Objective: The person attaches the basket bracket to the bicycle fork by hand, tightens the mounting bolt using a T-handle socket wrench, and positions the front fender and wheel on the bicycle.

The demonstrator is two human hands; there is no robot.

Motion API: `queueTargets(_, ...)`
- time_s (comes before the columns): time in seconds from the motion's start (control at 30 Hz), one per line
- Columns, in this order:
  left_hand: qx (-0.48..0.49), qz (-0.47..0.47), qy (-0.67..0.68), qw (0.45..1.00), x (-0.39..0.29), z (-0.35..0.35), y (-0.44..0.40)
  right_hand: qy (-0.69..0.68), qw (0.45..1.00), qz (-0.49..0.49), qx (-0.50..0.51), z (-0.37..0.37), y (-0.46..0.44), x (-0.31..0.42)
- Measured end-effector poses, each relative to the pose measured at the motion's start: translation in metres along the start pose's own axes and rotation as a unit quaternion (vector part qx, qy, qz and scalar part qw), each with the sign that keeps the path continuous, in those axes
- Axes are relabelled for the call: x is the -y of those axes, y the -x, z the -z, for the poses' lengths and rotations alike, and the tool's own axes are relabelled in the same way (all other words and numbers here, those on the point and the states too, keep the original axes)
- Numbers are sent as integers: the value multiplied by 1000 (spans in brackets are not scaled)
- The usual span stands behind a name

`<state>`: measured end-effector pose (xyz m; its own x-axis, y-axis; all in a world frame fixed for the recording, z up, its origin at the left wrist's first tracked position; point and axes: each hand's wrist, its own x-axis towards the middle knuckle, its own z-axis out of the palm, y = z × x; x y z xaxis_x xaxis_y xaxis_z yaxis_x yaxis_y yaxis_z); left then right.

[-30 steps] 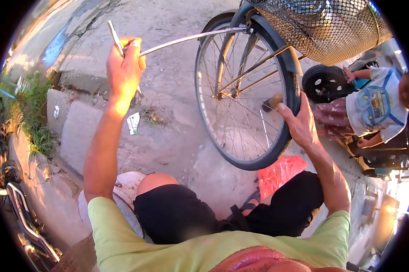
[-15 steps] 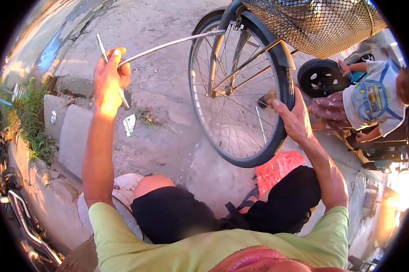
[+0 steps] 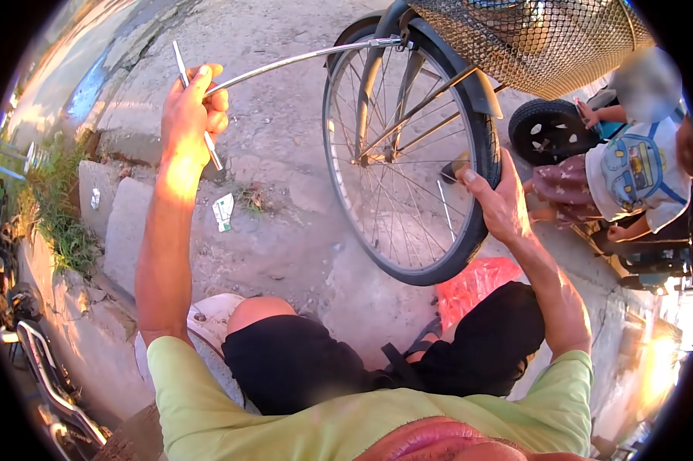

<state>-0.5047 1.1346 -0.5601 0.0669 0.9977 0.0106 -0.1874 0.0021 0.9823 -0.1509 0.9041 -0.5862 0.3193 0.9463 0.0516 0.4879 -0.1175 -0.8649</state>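
My left hand (image 3: 191, 115) is closed around the crossbar of a long T-handle wrench (image 3: 285, 61). Its silver shaft reaches right, and the far end is at the brake (image 3: 403, 38) near the top of the bicycle fork (image 3: 371, 77); whether it is seated on a bolt I cannot tell. My right hand (image 3: 500, 198) grips the tyre of the front wheel (image 3: 439, 270) at its right side, thumb on the inner side. A wire basket (image 3: 546, 46) hangs above the wheel, over the black mudguard (image 3: 469, 84).
A small person in a white shirt (image 3: 631, 165) is at the right, beside a small black wheel (image 3: 550, 131). A red plastic bag (image 3: 477, 280) lies below the tyre. Paper litter (image 3: 223, 212), grass (image 3: 62, 215) and bicycle parts (image 3: 51, 369) are on the left.
The wrench's far end has shifted right and slightly up, from beside the fork to the brake. My left hand has moved slightly right. My right hand stays on the tyre.
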Motion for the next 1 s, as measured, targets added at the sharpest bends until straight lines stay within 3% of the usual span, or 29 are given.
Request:
queueTargets(0.13, 45, 37, 24, 998, 0, 6, -4, -19, 1000, 1, -3, -1, 0, 1)
queueTargets(0.27, 142, 189, 147, 961, -12, 17, -16, -11, 1000, 4, -9, -6, -1, -2)
queueTargets(0.33, 170, 210, 190, 944, -15, 17, -15, -11, 998, 37, -48, -6, -1, -10)
queueTargets(0.37, 187, 210, 199, 939, -12, 21, -20, 70, 996, 0, -46, 0, 0, -1)
queueTargets(0.43, 194, 173, 197, 945, 1, 28, -31, 78, 996, -18, -31, 6, 5, 3)
queueTargets(0.5, 75, 87, 80, 990, 0, 17, -23, 91, 995, -16, -40, 5, 8, 7)
queueTargets(0.6, 38, 45, 18, 998, 7, 18, -27, 70, 995, -74, 7, 12, 10, 22)
queueTargets(0.7, 119, 88, 76, 986, 1, 28, -33, 64, 995, -76, 10, 11, 12, 21)
queueTargets(0.83, 96, 120, 107, 982, -8, 17, -28, 71, 995, -72, 4, 11, 13, 19)
queueTargets(1.0, 110, 48, 39, 992, 0, 17, -30, 88, 995, -28, -25, 7, 6, 0)
